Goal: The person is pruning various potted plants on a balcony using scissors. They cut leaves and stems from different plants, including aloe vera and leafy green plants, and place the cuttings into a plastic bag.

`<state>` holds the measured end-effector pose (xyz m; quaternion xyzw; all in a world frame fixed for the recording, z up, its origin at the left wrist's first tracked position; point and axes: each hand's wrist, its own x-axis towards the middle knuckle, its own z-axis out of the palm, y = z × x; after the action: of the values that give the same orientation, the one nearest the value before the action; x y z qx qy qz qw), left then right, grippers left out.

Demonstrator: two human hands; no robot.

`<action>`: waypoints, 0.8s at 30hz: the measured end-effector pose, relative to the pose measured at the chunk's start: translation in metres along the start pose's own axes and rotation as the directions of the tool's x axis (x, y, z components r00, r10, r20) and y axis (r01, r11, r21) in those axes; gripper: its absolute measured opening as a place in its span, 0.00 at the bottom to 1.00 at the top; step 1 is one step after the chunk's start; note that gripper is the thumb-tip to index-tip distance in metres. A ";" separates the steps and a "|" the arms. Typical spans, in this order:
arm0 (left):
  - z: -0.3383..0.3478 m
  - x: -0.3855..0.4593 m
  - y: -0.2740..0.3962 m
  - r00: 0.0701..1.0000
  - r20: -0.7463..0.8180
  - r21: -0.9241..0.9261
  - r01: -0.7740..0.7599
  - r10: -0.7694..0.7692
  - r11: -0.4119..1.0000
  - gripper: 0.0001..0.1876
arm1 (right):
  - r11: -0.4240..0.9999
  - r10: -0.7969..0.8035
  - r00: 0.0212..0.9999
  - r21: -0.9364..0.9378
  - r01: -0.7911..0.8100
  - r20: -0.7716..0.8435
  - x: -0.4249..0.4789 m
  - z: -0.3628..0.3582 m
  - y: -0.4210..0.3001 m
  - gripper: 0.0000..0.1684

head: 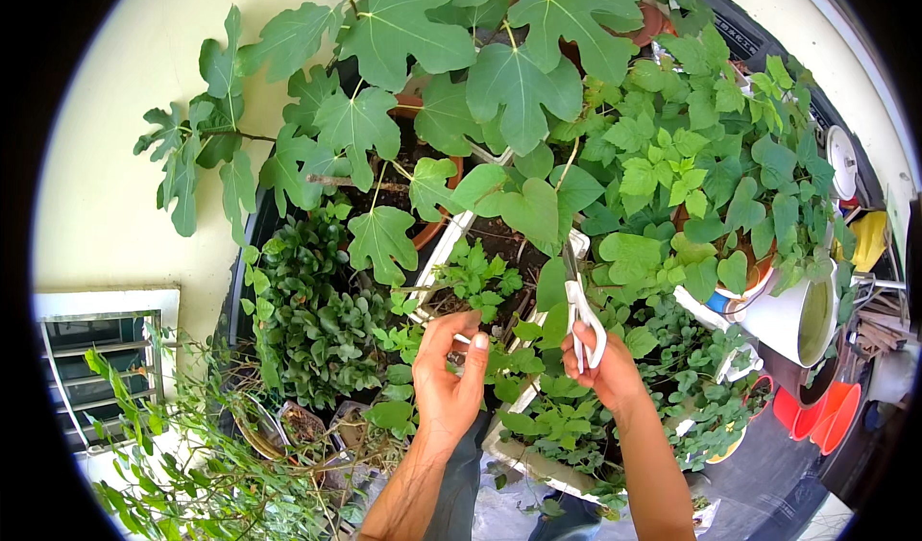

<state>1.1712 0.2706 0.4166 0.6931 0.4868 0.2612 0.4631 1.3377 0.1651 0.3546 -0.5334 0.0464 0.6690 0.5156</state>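
My right hand (603, 369) holds white-handled scissors (582, 310) by the finger loops, blades pointing up and away among broad heart-shaped leaves (534, 209). Whether the blades are apart is hard to tell. To its left, my left hand (450, 379) is raised with fingers curled and the thumb near the fingertips. A small white thing shows between thumb and fingers; what it is cannot be told. Just beyond the left hand, a leafy green seedling (479, 278) grows in a white rectangular planter (441, 253) with dark soil.
Large fig leaves (407, 26) overhang the far side. Dense dark-leaved plants (324, 310) stand left, near a louvred window (101, 368). At right are a white bucket (785, 325), red containers (828, 415) and potted vines (720, 181). Thin branches (209, 469) spread at lower left.
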 end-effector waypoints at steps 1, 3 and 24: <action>0.005 0.014 0.004 1.000 0.026 -0.081 -0.003 0.005 0.997 0.10 | 1.000 -0.007 0.999 -0.030 0.009 0.035 -0.012 -0.001 0.003 0.24; 0.022 0.047 0.012 0.994 0.095 -0.112 -0.033 0.044 0.993 0.12 | 0.997 -0.013 1.000 -0.078 0.015 0.026 -0.039 -0.004 0.011 0.23; 0.207 0.160 0.084 0.765 0.286 0.428 -0.641 0.577 0.637 0.06 | 0.983 0.023 0.912 0.177 0.055 -0.410 -0.189 -0.132 0.122 0.19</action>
<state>1.4375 0.3287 0.3877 0.9262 0.2452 0.2232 0.1796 1.3167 -0.0934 0.3822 -0.6121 0.2110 0.5307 0.5470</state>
